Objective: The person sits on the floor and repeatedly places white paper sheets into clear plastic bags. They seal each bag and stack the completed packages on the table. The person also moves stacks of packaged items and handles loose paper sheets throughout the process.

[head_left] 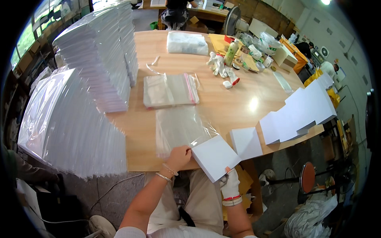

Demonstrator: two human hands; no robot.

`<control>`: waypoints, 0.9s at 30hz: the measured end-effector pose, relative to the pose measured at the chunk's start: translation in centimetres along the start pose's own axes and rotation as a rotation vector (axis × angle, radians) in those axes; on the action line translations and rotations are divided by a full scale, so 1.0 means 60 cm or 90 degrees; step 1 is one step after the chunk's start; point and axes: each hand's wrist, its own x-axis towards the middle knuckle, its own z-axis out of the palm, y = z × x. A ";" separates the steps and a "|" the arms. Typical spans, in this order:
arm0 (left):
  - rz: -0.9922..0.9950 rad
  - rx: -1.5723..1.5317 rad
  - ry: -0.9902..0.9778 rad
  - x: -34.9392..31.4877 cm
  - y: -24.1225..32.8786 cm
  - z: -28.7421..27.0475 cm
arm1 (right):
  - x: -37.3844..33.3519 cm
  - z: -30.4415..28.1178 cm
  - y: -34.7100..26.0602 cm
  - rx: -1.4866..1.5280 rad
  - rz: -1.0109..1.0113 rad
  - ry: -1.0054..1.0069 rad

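A flat white box is held tilted over the table's front edge. My right hand, in a white glove with its fingertips bare, grips the box at its near right corner. At the box's left corner, my bare left hand is closed in a pinch on the edge of a clear plastic bag. The bag lies flat on the table, its right side wrinkled and raised beside the box. What is under the left fingertips is partly hidden. Behind it sits a pile of clear bags with a pink strip.
Tall stacks of wrapped white boxes stand at the left. Unwrapped white boxes line the right edge, with one white box nearer me. Gloves, a bottle and a fan are farther back. Other people work beyond.
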 end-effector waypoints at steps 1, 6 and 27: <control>0.024 0.050 0.006 -0.011 0.005 0.000 | -0.006 0.000 0.003 0.007 -0.008 0.006; -0.015 0.072 -0.013 -0.061 0.047 0.010 | -0.045 -0.008 0.023 0.088 0.020 -0.006; -0.128 -0.583 0.042 -0.231 -0.088 0.206 | -0.117 -0.013 0.130 0.007 0.039 -0.116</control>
